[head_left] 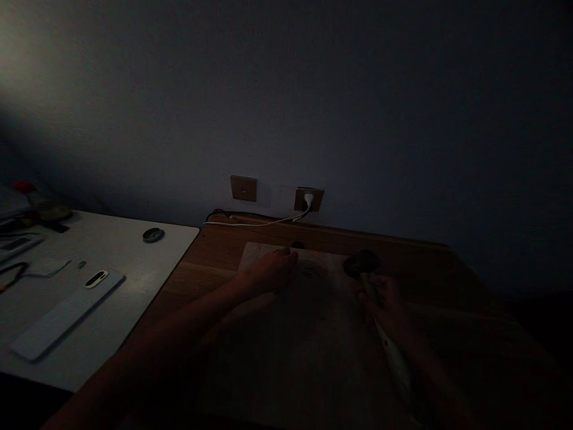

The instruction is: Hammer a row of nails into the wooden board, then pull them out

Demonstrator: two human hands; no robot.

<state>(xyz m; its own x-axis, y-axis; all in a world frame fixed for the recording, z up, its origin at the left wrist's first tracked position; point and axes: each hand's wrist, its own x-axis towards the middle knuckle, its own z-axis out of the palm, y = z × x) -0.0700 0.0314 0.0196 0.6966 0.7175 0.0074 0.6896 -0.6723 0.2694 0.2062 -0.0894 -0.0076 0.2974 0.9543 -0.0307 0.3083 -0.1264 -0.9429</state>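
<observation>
The left hand (pixel 274 267) is extending over the far left part of a pale board (pixel 324 310), fingers curling inward; dim light is obscuring whether it is clamping anything. Well apart, the right hand (pixel 388 304) is gripping a long pale handle (pixel 394 359), which is slanting toward the near right beside the board. A dark rounded object (pixel 362 261) is sitting at the handle's far end. The board is lying on a wooden table (pixel 197 280).

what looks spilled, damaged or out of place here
Nothing looks clearly spilled or damaged. Small marks or bits show on the board beside the left hand, odd against its plain surface, but it's too dim to tell which.
</observation>
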